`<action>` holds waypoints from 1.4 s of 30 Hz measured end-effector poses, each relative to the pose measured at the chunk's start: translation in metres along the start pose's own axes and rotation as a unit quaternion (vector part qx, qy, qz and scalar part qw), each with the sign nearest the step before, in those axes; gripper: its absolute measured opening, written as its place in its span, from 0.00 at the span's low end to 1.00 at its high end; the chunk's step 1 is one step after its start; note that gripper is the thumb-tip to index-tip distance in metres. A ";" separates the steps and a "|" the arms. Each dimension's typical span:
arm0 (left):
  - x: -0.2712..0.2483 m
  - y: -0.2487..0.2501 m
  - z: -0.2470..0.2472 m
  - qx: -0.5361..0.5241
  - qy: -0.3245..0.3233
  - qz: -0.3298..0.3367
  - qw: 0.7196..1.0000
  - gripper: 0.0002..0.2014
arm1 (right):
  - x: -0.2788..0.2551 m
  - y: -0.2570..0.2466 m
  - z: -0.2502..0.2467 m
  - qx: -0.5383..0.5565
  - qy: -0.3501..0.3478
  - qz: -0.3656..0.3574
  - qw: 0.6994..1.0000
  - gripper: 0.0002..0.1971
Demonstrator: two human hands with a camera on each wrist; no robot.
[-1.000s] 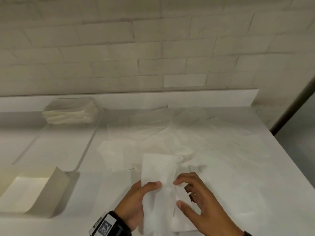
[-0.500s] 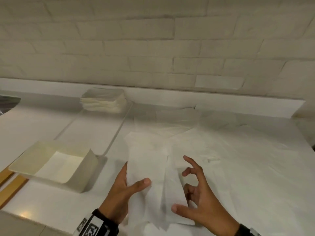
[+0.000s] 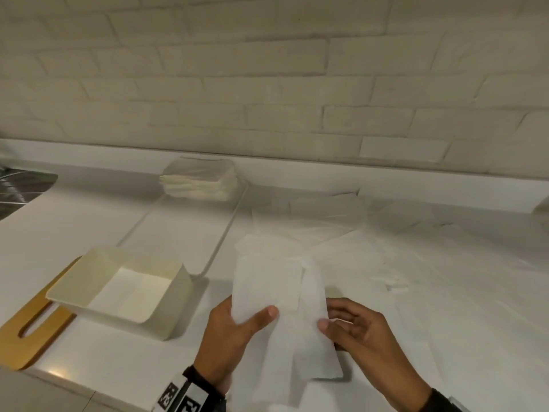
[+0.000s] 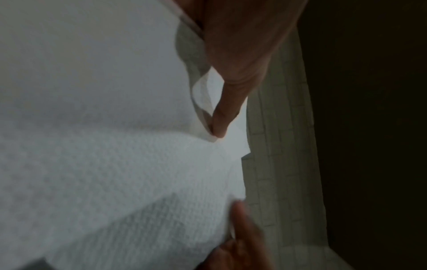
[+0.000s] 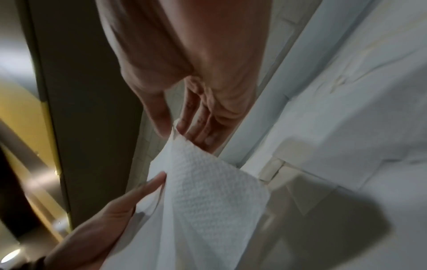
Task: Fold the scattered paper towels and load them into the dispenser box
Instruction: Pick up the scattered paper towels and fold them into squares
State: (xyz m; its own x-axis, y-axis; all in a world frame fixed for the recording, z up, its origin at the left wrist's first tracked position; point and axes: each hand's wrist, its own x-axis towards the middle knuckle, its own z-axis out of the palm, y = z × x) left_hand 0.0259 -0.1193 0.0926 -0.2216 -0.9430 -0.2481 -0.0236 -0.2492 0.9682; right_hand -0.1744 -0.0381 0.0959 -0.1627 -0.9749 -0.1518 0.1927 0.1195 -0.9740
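Head view: two hands, left hand [image 3: 234, 331] and right hand [image 3: 359, 334], pinch one paper towel [image 3: 285, 316].

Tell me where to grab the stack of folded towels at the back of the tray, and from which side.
Judging by its shape, take the stack of folded towels across its short sides, thumb on top and fingers underneath, coming from the near side over the tray. The wall ledge blocks the far side.

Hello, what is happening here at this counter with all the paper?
A person is folding a paper towel above a white counter. The left hand pinches its left side and the right hand pinches its right edge. The cream dispenser box sits open to the left, seemingly holding no folded towels yet. More loose paper towels lie scattered behind, and a folded stack waits near the wall.
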 end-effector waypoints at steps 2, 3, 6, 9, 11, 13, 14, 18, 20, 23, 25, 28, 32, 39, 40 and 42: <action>0.000 -0.003 0.004 -0.042 -0.039 -0.052 0.997 0.18 | 0.002 0.004 0.007 -0.017 0.023 -0.018 0.999 0.07; 0.000 -0.004 0.007 -0.061 -0.060 -0.080 0.993 0.20 | 0.004 0.006 0.010 -0.019 0.029 -0.018 0.999 0.07; 0.002 -0.008 0.010 -0.080 -0.087 -0.092 0.989 0.26 | 0.013 0.009 0.012 -0.049 0.036 -0.008 0.998 0.09; 0.007 -0.001 0.002 0.069 -0.070 0.052 0.994 0.19 | 0.035 0.020 -0.019 -0.217 0.113 -0.017 0.969 0.12; 0.007 0.010 -0.007 0.209 -0.065 0.211 0.953 0.07 | 0.050 0.029 -0.050 -0.434 0.148 0.009 0.889 0.16; 0.009 0.014 -0.015 0.327 -0.088 0.335 0.879 0.06 | 0.058 0.039 -0.074 -0.589 0.127 0.080 0.794 0.25; 0.009 0.015 -0.017 0.359 -0.110 0.359 0.855 0.05 | 0.062 0.043 -0.080 -0.623 0.115 0.101 0.767 0.27; 0.007 0.023 -0.020 0.352 -0.183 0.325 0.859 0.06 | 0.074 0.044 -0.086 -0.579 0.111 0.129 0.797 0.27; 0.004 0.027 -0.019 0.311 -0.202 0.285 0.884 0.05 | 0.075 0.035 -0.085 -0.558 0.132 0.123 0.810 0.22; 0.002 0.035 -0.018 0.201 -0.190 0.179 0.944 0.07 | 0.068 0.019 -0.083 -0.550 0.170 0.094 0.813 0.11; 0.005 0.035 -0.015 0.098 -0.185 0.091 0.974 0.15 | 0.062 0.013 -0.084 -0.519 0.172 0.066 0.835 0.14; 0.012 0.024 -0.004 -0.059 -0.181 -0.019 0.982 0.33 | 0.046 0.000 -0.084 -0.419 0.169 -0.025 0.892 0.15; 0.015 0.008 0.036 -0.197 -0.208 -0.135 0.948 0.26 | 0.013 -0.025 -0.063 -0.250 0.065 -0.070 0.963 0.12; 0.012 -0.008 0.096 -0.183 -0.140 -0.139 0.963 0.19 | -0.007 -0.016 -0.043 -0.037 0.057 0.016 0.998 0.14; 0.010 -0.007 0.099 -0.162 -0.112 -0.122 0.973 0.18 | -0.008 -0.014 -0.044 -0.008 0.066 0.027 0.997 0.13; 0.009 -0.008 0.102 -0.088 -0.063 -0.061 0.992 0.20 | -0.008 -0.008 -0.044 0.012 0.062 0.032 0.998 0.15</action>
State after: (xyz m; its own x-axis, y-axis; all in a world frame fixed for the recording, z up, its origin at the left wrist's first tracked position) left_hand -0.0754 -0.1029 0.0866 -0.3471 -0.8715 -0.3465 0.1097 -0.4047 0.9079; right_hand -0.2174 -0.0229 0.0974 -0.2680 -0.9346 -0.2338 0.2285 0.1741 -0.9578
